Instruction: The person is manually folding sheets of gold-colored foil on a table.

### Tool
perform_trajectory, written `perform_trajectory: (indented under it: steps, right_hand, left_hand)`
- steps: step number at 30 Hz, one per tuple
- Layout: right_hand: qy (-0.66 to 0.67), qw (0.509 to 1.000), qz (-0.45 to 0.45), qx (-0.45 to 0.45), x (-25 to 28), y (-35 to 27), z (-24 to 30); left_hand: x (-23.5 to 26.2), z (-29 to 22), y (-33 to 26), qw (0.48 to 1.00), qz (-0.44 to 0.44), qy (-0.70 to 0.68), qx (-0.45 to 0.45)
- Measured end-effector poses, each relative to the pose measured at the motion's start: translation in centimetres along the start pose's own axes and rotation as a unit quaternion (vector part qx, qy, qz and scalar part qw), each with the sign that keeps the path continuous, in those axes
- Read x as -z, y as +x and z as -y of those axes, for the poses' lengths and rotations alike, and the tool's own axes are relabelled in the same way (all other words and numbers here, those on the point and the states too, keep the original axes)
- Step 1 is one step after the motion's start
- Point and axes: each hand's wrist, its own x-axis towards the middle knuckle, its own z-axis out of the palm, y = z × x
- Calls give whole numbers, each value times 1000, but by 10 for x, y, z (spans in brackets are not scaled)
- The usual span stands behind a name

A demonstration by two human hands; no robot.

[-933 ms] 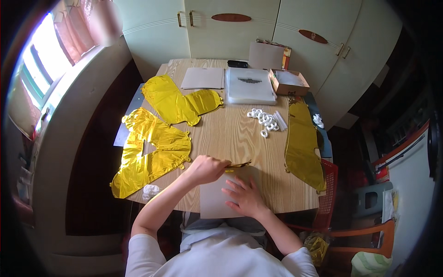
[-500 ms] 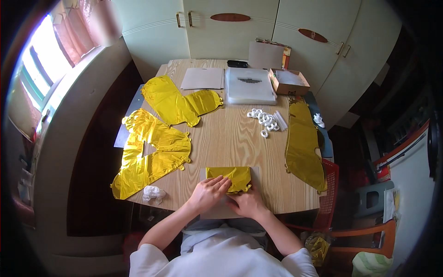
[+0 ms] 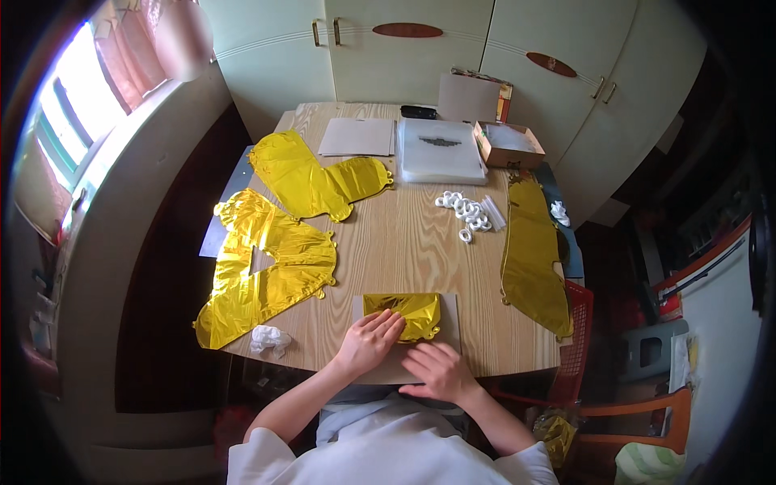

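A folded gold foil balloon [image 3: 422, 307] lies on a grey card [image 3: 449, 327] at the near edge of the table. Across its left part my left hand [image 3: 368, 343] rests flat, fingers stretched out and pressing the foil. My right hand [image 3: 440, 372] hovers near the card's lower right, just below the balloon's near edge. Its fingers are loosely spread with nothing in them. Small tabs stick out along the balloon's near right edge, and its lower left part is hidden under my left hand.
Flat gold foil balloons lie at left [image 3: 279, 267], far left [image 3: 315, 178] and right [image 3: 533, 259]. White tape rings [image 3: 467, 212] sit right of centre. Behind are a stack of clear plastic bags [image 3: 440, 158], a cardboard box [image 3: 505, 153] and grey cards [image 3: 356, 137]. Crumpled tissue [image 3: 269, 341] lies near left.
My right hand has come off the balloon's near right edge and drawn back toward me, its fingers now loose. The left hand stays flat on the foil.
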Motion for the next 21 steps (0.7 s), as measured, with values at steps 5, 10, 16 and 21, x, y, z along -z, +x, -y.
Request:
perform_trajectory:
  steps: [5,10,16,21]
  right_hand:
    - [-34,999,2,27,-11,-15,7]
    - [-35,999,4,13,-13,-14,9]
    - [-29,1000,-6,0,-13,-14,11]
    - [-17,1000,-3,-11,-15,-15,11]
  left_hand:
    - [-3,0,0,1000,6,9,-10]
    - [5,-2,1,998,48,28,-26]
    - [5,-5,-3,996,78,41,-23]
    - [6,-9,-5,993,107,50,-19]
